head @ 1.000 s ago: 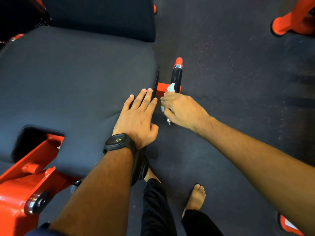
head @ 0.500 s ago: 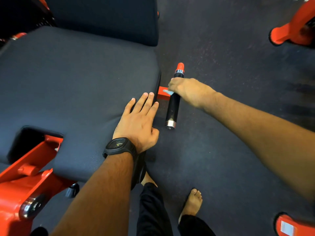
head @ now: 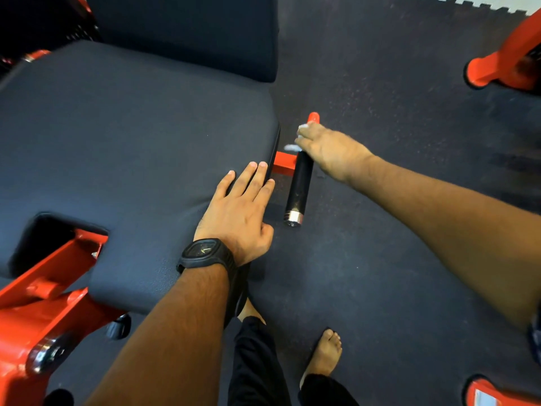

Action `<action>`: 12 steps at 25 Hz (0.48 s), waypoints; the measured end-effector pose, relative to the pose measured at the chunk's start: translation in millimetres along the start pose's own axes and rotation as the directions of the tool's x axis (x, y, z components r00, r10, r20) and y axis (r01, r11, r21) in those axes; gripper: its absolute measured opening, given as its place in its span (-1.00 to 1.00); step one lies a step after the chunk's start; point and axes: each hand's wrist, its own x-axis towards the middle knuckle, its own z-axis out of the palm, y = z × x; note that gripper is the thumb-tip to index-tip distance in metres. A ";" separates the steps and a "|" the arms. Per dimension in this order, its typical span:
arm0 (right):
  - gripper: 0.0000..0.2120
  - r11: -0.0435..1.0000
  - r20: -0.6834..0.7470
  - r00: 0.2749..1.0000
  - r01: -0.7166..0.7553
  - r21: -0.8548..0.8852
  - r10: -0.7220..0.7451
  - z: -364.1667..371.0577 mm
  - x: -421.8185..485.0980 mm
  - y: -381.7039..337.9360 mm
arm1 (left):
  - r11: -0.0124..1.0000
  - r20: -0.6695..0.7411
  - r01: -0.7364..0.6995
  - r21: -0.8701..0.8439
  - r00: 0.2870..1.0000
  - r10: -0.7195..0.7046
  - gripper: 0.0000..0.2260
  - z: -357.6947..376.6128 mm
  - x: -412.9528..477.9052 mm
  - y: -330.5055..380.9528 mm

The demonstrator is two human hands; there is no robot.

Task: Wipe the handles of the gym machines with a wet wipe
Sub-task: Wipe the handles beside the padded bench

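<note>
Underneath, dark rubber floor (head: 380,273) spreads below the handle (head: 298,186) and padded seat (head: 131,142).

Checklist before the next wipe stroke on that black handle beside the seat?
1. White wet wipe held in the right-hand grip: ok, fingers curled round it.
2. Wipe on the black foam-covered cylindrical handle: ok, at the far end by the red end cap.
3. Path down to the chrome end collar unobstructed: ok.
4. Left-hand grip off the handle: ok, flat on the dark padded seat.
5. Wipe still wet: cannot tell.
</note>
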 end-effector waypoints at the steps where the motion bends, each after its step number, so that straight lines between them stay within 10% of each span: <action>1: -0.52 0.999 0.012 0.999 0.038 -0.023 -0.037 2.2 -2.3 -5.0 | 1.000 0.004 0.004 0.000 1.000 -0.004 -0.28 -0.8 -0.3 0.0; 6: -0.46 0.883 -0.081 0.933 -0.300 0.362 0.350 7.2 -21.2 -30.5 | 1.000 0.013 0.002 0.000 1.000 -0.002 -0.29 -1.5 -1.1 0.0; 9: -0.68 0.633 -0.191 0.718 -0.418 0.651 0.670 18.5 -19.6 -81.7 | 1.000 0.001 0.005 0.009 1.000 -0.005 -0.29 -2.3 -1.0 0.8; 12: -0.79 0.322 -0.010 0.520 -0.512 0.796 0.854 10.5 7.2 -66.6 | 1.000 0.005 0.005 -0.002 1.000 -0.005 -0.29 -2.2 0.7 1.0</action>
